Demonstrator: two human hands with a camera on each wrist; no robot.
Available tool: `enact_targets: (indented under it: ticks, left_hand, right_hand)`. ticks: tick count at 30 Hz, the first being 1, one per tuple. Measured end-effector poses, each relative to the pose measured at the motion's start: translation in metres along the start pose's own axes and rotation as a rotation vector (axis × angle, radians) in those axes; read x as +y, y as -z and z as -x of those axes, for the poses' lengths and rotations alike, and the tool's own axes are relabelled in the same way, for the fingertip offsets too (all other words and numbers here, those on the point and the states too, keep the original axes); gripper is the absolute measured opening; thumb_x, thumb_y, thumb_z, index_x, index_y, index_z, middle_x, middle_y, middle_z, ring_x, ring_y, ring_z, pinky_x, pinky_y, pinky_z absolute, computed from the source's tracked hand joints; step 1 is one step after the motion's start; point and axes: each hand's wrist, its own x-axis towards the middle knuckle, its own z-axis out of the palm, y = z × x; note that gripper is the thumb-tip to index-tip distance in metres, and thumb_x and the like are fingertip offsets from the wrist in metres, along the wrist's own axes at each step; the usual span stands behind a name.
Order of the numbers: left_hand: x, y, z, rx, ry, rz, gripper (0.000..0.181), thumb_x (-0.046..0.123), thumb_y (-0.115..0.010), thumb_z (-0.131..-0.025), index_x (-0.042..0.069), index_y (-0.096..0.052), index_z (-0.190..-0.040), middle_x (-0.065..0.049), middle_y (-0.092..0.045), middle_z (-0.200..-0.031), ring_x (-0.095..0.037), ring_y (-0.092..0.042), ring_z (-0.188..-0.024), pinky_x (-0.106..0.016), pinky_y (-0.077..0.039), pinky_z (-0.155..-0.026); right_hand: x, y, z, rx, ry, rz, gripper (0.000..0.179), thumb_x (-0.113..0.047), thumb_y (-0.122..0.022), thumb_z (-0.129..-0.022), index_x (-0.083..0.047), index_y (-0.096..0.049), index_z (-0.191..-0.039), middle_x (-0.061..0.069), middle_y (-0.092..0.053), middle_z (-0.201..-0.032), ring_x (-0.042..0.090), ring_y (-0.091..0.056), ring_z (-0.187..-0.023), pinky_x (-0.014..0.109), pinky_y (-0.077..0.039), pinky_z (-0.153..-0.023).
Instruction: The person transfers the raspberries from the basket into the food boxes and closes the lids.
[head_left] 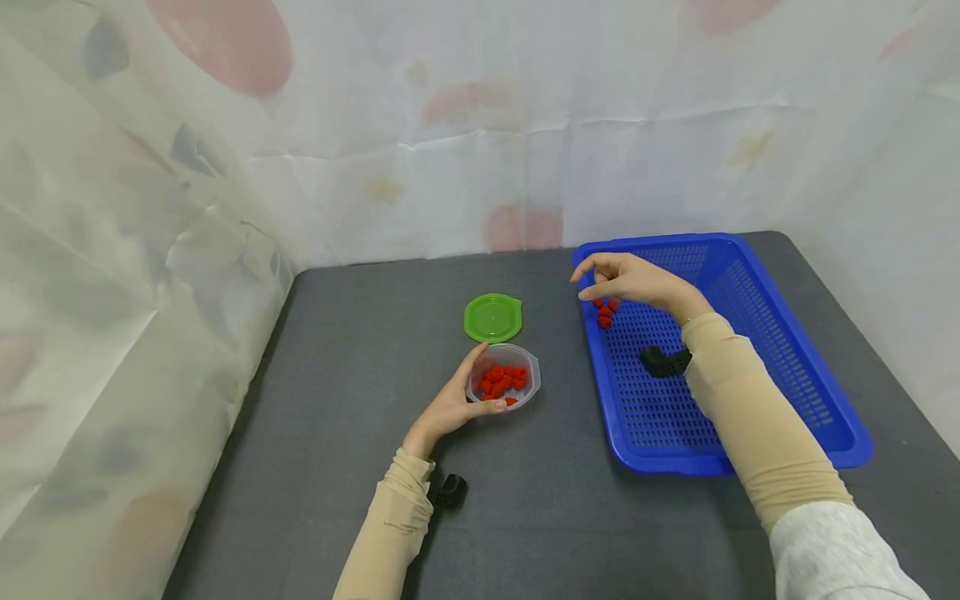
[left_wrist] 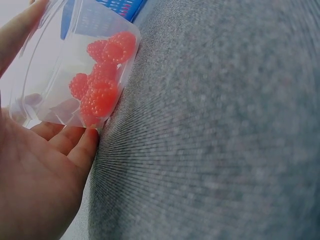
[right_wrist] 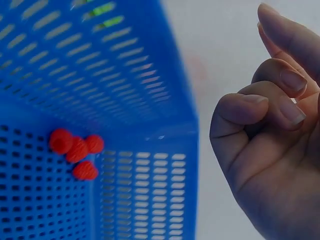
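Red raspberries point(right_wrist: 77, 150) clustered in the far left corner of the blue perforated basket point(head_left: 675, 461), below the right hand point(head_left: 633, 279).
Hovers nearer with that hand, index finger and thumb parted, other fingers curled in, nothing visibly pinched. With the left hand point(head_left: 448, 404), well apart to the left, grips the clear plastic container point(head_left: 536, 375) round its wall, with more raspberries point(head_left: 498, 384) inside, just beside the green lid point(head_left: 492, 317).

The head view looks forward and down from above, taking in the grey tabletop point(head_left: 360, 350). The left wrist view skims close over it, tilted sideways, facing the clear plastic container point(left_wrist: 55, 85) at upper left. The right wrist view peers closely into the blue plastic basket point(right_wrist: 160, 132), at left; all three share that basket.
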Motion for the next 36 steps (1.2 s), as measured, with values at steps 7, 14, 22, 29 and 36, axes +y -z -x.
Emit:
enact_targets:
  ticks: [7,14,22,29,36]
  left_hand:
    - [0.0,0.0,0.001,-0.003,-0.001,0.001,0.093,0.014,-0.074,-0.079,0.014,-0.013,-0.15,-0.016,-0.031,-0.15,-0.028,-0.028,-0.14,-0.05,-0.019,-0.115]
    - [-0.001,0.001,0.001,-0.001,-0.004,-0.005,0.093,0.014,-0.073,-0.079,0.014,-0.013,-0.15,-0.016,-0.032,-0.149,-0.029,-0.028,-0.14,-0.051,-0.019,-0.115]
    - [-0.002,0.0,0.001,0.002,-0.006,0.004,0.093,0.014,-0.073,-0.079,0.017,-0.014,-0.15,-0.016,-0.032,-0.149,-0.028,-0.029,-0.14,-0.049,-0.02,-0.115]
    - [-0.004,0.0,0.0,-0.001,-0.013,0.015,0.093,0.014,-0.073,-0.079,0.015,-0.013,-0.15,-0.015,-0.032,-0.149,-0.028,-0.029,-0.14,-0.05,-0.02,-0.115]
    - [-0.004,-0.001,0.001,0.003,-0.019,0.012,0.093,0.013,-0.073,-0.079,0.012,-0.013,-0.15,-0.016,-0.033,-0.149,-0.029,-0.03,-0.139,-0.05,-0.021,-0.115]
  right_hand:
    - [0.023,0.007,0.003,0.045,-0.023,-0.044,0.037,-0.025,-0.067,-0.087,-0.01,-0.055,-0.119,-0.002,-0.038,-0.062,0.012,-0.035,-0.054,0.032,-0.036,-0.061]
    - [0.041,0.01,0.005,0.088,-0.098,-0.062,0.041,-0.025,-0.065,-0.088,-0.009,-0.052,-0.124,-0.002,-0.038,-0.064,0.015,-0.035,-0.056,0.033,-0.036,-0.063]
    - [0.061,0.009,0.002,0.069,-0.173,-0.054,0.04,-0.022,-0.064,-0.088,-0.005,-0.052,-0.122,-0.004,-0.034,-0.064,0.015,-0.033,-0.058,0.034,-0.034,-0.061]
    - [0.078,0.005,-0.002,0.03,-0.202,0.038,0.037,-0.019,-0.062,-0.089,-0.005,-0.052,-0.122,0.005,-0.052,-0.093,0.016,-0.041,-0.072,0.033,-0.035,-0.063]
    - [0.089,-0.002,-0.006,-0.03,-0.219,0.143,0.039,-0.018,-0.057,-0.092,-0.007,-0.05,-0.129,0.021,-0.041,-0.136,0.028,-0.044,-0.093,0.03,-0.037,-0.065]
